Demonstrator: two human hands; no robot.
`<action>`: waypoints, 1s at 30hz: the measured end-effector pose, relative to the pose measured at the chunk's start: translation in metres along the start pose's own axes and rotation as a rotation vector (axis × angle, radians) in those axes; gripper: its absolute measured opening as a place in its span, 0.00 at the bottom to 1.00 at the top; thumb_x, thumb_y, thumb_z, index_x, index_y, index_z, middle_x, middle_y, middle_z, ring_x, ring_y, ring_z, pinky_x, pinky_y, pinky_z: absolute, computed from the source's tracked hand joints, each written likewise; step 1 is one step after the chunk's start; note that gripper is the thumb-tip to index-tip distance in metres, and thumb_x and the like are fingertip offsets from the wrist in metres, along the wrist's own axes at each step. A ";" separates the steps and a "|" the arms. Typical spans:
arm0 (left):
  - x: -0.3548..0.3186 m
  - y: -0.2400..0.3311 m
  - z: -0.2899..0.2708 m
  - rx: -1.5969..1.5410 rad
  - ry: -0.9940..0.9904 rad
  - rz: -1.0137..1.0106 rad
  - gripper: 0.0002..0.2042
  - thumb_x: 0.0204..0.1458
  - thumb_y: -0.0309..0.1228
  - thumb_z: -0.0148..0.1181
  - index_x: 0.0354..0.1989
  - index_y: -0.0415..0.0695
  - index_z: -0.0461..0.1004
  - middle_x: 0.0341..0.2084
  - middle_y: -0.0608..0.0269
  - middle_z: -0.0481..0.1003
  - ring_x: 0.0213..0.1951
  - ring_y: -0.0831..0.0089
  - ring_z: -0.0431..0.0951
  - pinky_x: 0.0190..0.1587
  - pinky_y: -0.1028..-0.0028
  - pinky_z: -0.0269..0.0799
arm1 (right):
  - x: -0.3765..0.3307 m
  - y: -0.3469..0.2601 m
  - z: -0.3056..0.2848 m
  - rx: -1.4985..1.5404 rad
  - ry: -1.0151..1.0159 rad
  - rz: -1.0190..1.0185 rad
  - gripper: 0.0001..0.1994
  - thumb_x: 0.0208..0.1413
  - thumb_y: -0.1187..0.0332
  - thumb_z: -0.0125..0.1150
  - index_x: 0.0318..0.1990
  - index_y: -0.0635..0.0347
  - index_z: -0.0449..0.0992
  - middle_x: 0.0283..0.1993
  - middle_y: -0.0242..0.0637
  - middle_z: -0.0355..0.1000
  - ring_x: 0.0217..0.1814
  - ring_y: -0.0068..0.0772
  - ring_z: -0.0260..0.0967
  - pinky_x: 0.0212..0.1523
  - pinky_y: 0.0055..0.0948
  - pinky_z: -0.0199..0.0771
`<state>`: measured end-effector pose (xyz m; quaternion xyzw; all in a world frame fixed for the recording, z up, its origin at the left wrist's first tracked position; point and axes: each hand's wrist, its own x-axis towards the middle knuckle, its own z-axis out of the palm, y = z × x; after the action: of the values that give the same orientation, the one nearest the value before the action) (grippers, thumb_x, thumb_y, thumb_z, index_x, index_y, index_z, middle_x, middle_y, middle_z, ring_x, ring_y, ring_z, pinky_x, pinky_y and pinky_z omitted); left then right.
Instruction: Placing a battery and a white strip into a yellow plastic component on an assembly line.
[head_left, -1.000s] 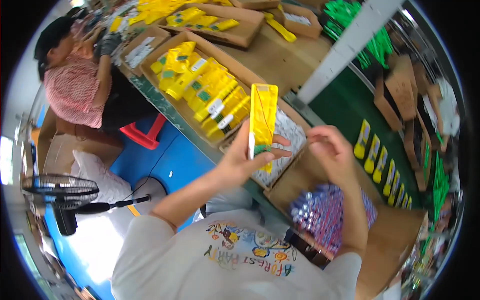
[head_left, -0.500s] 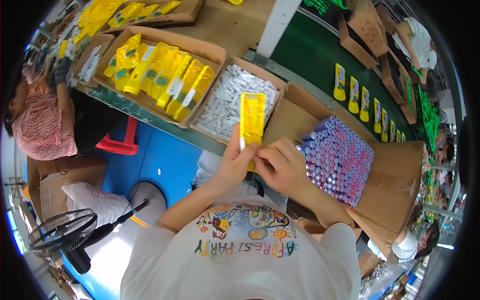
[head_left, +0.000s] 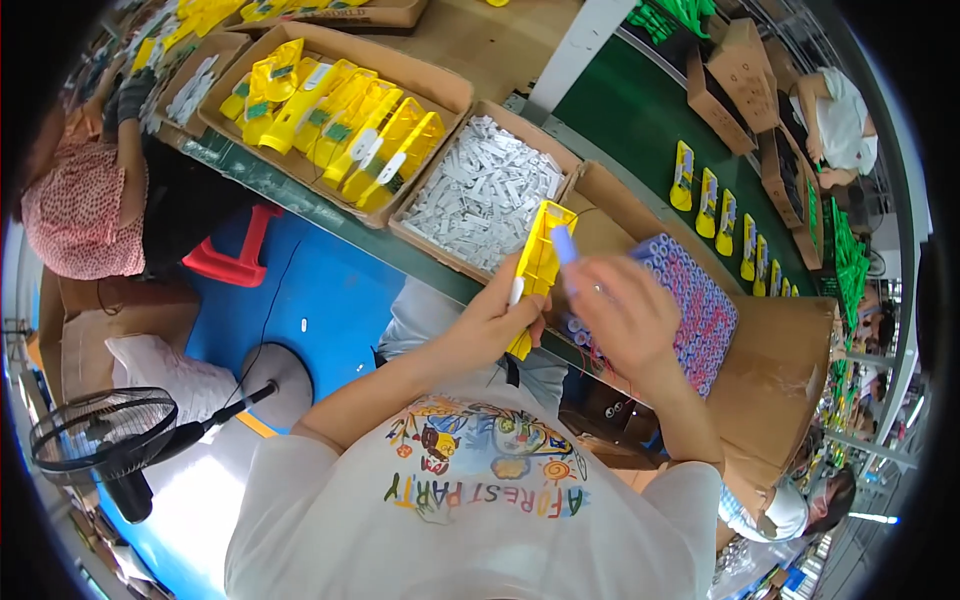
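My left hand (head_left: 497, 318) is closed round the lower part of a yellow plastic housing (head_left: 541, 258), long and open-faced, with a white piece on its left side. It is tilted, its top leaning right. In my right hand (head_left: 628, 312), blurred by motion, is a purple cylindrical battery cell (head_left: 564, 245), held by the fingers against or just beside the upper right edge of the housing. Behind that hand, many purple cells (head_left: 690, 305) stand packed in a large cardboard box (head_left: 780, 360). A carton of small white plastic parts (head_left: 490, 190) sits just beyond the housing.
A carton of yellow housings (head_left: 345, 130) stands at the back left. Several yellow units (head_left: 707, 202) stand in a row on the green conveyor (head_left: 635, 130). A metal post (head_left: 575, 55) rises at the back. At lower left are a fan (head_left: 105, 440) and a red stool (head_left: 238, 250); co-workers sit nearby.
My right hand has moved away from the housing's lower end and now holds a purple battery cell near its top. The housing has shifted right and tilted.
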<state>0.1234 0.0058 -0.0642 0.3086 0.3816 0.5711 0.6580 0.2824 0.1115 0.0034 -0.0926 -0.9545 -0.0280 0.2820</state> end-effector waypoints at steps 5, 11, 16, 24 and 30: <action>0.000 0.000 -0.005 0.016 -0.015 0.055 0.18 0.63 0.26 0.43 0.60 0.44 0.51 0.32 0.63 0.67 0.29 0.79 0.71 0.31 0.77 0.69 | 0.012 -0.010 0.012 0.102 -0.136 -0.080 0.19 0.42 0.78 0.64 0.46 0.68 0.76 0.50 0.45 0.72 0.51 0.42 0.73 0.47 0.29 0.77; -0.014 0.028 -0.035 0.019 0.012 -0.003 0.19 0.63 0.28 0.44 0.60 0.45 0.52 0.33 0.62 0.67 0.29 0.77 0.70 0.32 0.74 0.70 | 0.027 -0.020 0.051 0.289 -0.098 -0.045 0.23 0.46 0.81 0.61 0.54 0.65 0.73 0.57 0.44 0.69 0.55 0.43 0.72 0.52 0.32 0.76; -0.024 0.031 -0.071 -0.138 0.278 0.108 0.16 0.62 0.28 0.45 0.57 0.44 0.53 0.35 0.62 0.67 0.29 0.75 0.72 0.34 0.72 0.73 | 0.083 0.044 0.124 0.701 -0.310 0.450 0.10 0.49 0.73 0.63 0.40 0.58 0.79 0.39 0.39 0.75 0.42 0.35 0.75 0.37 0.30 0.75; -0.041 0.025 -0.066 -0.163 0.302 0.148 0.19 0.58 0.31 0.49 0.56 0.44 0.53 0.38 0.60 0.66 0.32 0.71 0.73 0.35 0.69 0.73 | 0.083 0.060 0.133 0.591 -0.362 0.331 0.06 0.46 0.74 0.67 0.31 0.61 0.76 0.31 0.32 0.71 0.32 0.24 0.70 0.35 0.24 0.70; -0.035 0.010 -0.057 -0.430 0.145 -0.027 0.23 0.58 0.42 0.42 0.59 0.46 0.54 0.39 0.57 0.68 0.33 0.63 0.75 0.40 0.65 0.72 | 0.080 0.037 0.098 1.215 -0.215 0.797 0.04 0.51 0.78 0.65 0.33 0.63 0.76 0.33 0.27 0.73 0.35 0.14 0.68 0.37 0.17 0.69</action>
<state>0.0680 -0.0289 -0.0802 0.1141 0.3015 0.6511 0.6872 0.1713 0.1705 -0.0357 -0.2620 -0.7179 0.6201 0.1774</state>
